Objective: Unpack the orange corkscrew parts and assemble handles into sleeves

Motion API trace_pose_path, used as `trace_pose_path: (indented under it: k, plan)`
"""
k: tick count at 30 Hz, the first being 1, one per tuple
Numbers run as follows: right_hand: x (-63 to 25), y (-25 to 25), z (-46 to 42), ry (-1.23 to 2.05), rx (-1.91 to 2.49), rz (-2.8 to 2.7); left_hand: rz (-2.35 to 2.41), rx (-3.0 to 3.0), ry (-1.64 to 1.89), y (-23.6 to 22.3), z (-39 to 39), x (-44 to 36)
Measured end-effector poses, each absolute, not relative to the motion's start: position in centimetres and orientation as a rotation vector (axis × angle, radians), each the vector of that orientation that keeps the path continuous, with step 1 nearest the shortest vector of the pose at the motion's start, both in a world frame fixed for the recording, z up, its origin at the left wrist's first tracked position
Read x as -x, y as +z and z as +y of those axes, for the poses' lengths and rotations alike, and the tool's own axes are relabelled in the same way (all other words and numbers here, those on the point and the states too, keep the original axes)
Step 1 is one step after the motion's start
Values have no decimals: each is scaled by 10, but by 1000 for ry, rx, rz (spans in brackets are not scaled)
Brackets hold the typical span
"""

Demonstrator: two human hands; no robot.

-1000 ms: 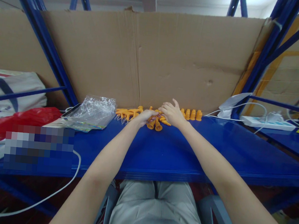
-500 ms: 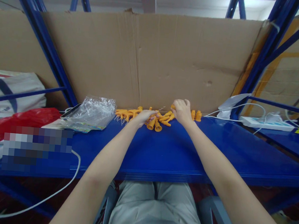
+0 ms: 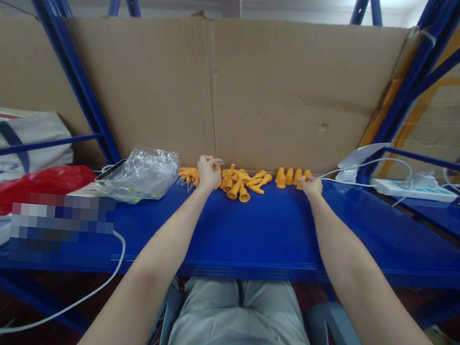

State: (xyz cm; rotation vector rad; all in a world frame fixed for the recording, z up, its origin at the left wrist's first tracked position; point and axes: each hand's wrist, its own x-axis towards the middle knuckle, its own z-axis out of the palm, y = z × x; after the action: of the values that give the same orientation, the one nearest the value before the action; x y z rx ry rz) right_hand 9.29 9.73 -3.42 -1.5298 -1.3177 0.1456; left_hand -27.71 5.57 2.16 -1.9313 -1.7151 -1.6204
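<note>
A pile of small orange plastic pieces (image 3: pixel 240 183) lies at the back of the blue shelf (image 3: pixel 273 235), against the cardboard sheet. More orange pieces with small metal chains (image 3: pixel 187 175) lie at its left end. My left hand (image 3: pixel 208 171) is closed on one of these orange pieces, between the chained group and the pile. A short row of upright orange pieces (image 3: pixel 290 176) stands to the right. My right hand (image 3: pixel 311 186) is at the right end of that row, fingers pinched on the last orange piece.
A crumpled clear plastic bag (image 3: pixel 143 173) lies left of the pieces, with a red bag (image 3: pixel 27 184) and a white bag (image 3: pixel 19 138) further left. A white power strip (image 3: pixel 411 189) with cables sits at the right. Blue rack posts (image 3: pixel 68 67) flank the cardboard.
My right hand moved right from the pile to the end of the upright row. My left hand moved left off the pile toward the chained pieces and closed.
</note>
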Motion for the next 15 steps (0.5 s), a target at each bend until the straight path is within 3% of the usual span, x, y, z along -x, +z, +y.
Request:
trace_pose_path:
  k: [5,15]
  plan:
    - [-81,-36,102,297,1628,-1291,-1649,2043,-1492,8,64,289]
    - [-77,-44,109,373,1360,-1334,-1745,2169,-1325,-19,78,312]
